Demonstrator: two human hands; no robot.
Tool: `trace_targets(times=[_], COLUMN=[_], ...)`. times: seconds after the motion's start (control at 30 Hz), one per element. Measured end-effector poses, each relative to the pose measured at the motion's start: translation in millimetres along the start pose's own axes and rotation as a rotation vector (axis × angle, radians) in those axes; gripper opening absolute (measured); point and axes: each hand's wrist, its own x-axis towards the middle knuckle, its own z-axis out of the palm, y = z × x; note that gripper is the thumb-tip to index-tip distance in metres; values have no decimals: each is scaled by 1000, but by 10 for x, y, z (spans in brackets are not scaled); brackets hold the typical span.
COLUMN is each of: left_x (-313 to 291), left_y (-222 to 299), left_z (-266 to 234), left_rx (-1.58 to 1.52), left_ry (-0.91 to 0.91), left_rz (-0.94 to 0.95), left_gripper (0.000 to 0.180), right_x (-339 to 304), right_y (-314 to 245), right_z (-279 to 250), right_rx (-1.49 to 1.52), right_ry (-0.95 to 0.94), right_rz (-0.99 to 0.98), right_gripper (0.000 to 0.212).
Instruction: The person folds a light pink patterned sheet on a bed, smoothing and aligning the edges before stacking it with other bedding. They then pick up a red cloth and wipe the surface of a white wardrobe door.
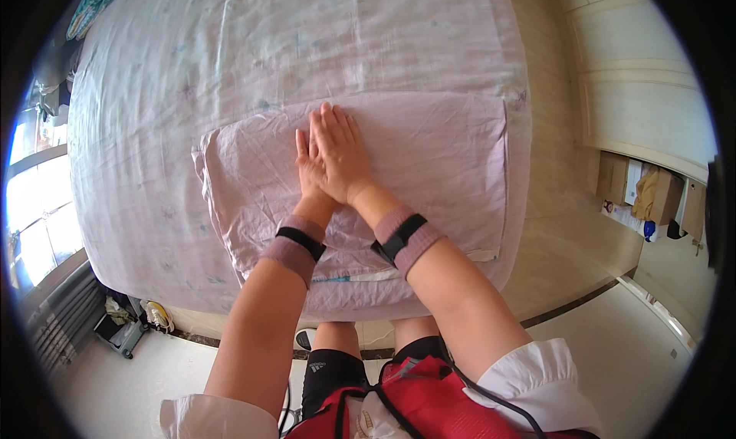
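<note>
Folded pink cloth [437, 163] lies toward the bed's [161, 86] 5 o'clock; right hand [343, 154] overlaps left hand [309, 169] on it, each grip flattened, clamped on nothing; smoothing should go best with even pressure toward its wrinkled 9 o'clock side.

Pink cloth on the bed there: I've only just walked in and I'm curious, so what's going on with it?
A person standing at the near side of the bed has both hands on the pink cloth. The right hand lies over part of the left hand, both held flat. The cloth lies as a rough rectangle near the bed's near edge, with creases showing around the hands and toward its left side.
</note>
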Motion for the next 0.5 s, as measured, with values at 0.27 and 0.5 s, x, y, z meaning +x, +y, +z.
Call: trace_targets(times=[0.27,0.5], left_x=[-368,-427], left_y=[-1182,-1405], left_z=[26,284], left_rx=[-91,-325], left_ry=[-9,182], left_rz=[-151,-208], left_gripper=[96,96], right_x=[-473,-676], right_y=[1367,1798], right_z=[-1315,-1461], right_rx=[-658,-660], right_ry=[-170,-71], right_rz=[155,227], right_gripper=[83,96])
